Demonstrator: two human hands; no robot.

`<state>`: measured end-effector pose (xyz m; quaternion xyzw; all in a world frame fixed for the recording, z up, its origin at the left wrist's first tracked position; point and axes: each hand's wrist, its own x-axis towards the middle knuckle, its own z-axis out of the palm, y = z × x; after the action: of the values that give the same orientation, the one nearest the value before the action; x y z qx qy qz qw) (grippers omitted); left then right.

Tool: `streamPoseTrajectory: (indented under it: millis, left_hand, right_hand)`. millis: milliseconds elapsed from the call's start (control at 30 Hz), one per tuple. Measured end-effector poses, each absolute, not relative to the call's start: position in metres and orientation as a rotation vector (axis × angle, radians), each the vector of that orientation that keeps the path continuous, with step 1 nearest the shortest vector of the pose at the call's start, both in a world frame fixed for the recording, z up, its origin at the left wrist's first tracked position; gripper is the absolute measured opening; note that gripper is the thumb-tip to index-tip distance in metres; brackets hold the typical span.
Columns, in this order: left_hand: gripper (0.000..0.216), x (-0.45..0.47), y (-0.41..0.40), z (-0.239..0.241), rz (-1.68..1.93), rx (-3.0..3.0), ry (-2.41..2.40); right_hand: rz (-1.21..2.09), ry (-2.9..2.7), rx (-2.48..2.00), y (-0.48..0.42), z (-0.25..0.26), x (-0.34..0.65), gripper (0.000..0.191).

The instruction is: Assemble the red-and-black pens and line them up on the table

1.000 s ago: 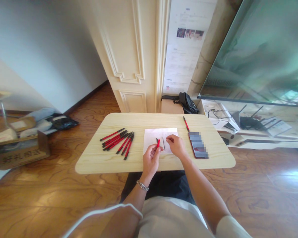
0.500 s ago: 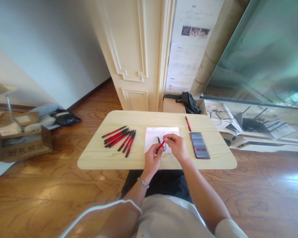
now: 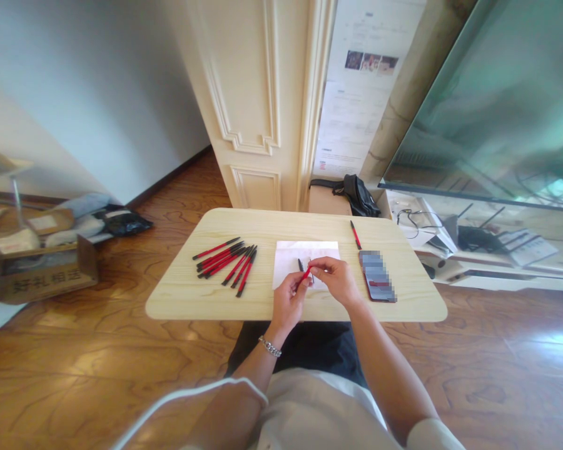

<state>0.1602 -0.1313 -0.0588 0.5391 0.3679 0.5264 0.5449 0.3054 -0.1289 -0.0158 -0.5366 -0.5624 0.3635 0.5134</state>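
My left hand [image 3: 289, 300] is closed around a red pen barrel [image 3: 306, 274], which slants up to the right above a white sheet of paper [image 3: 286, 253]. At the barrel's upper end, the thumb and fingertips of my right hand [image 3: 335, 278] pinch together. Behind the barrel, a black pen part [image 3: 301, 265] lies on the paper. A thin dark stick, partly covered by my fingers, shows just below the right fingertips. To the left, several red and black pens [image 3: 229, 259] lie fanned out on the table.
The pale wooden table [image 3: 178, 300] has rounded corners. On its right side lie a phone [image 3: 378, 277] and a single red and black pen [image 3: 355, 235]. A black bag [image 3: 360, 195] rests on a box behind the table. A cardboard box [image 3: 47, 269] stands on the floor at left.
My right hand has shifted very slightly down at the barrel's upper end. My left hand keeps its hold, and the pens and phone lie as before.
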Motion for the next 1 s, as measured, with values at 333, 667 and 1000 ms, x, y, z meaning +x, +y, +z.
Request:
streamPoseTrajectory:
  millis: [333, 667, 1000]
  left_hand:
    - [0.027, 0.161, -0.131, -0.059, 1.283, 1.223, 0.782]
    - [0.023, 0.160, -0.130, -0.062, 1.291, 1.218, 0.796]
    - [0.041, 0.161, -0.129, -0.063, 1.268, 1.219, 0.829]
  right_hand:
    - [0.517, -1.557, -1.833, -0.107, -0.027, 0.319, 0.021]
    - [0.438, -1.760, -2.407, -0.083, -0.033, 0.299, 0.032]
    - [0.867, -1.187, -1.441, -0.096, -0.015, 0.319, 0.028]
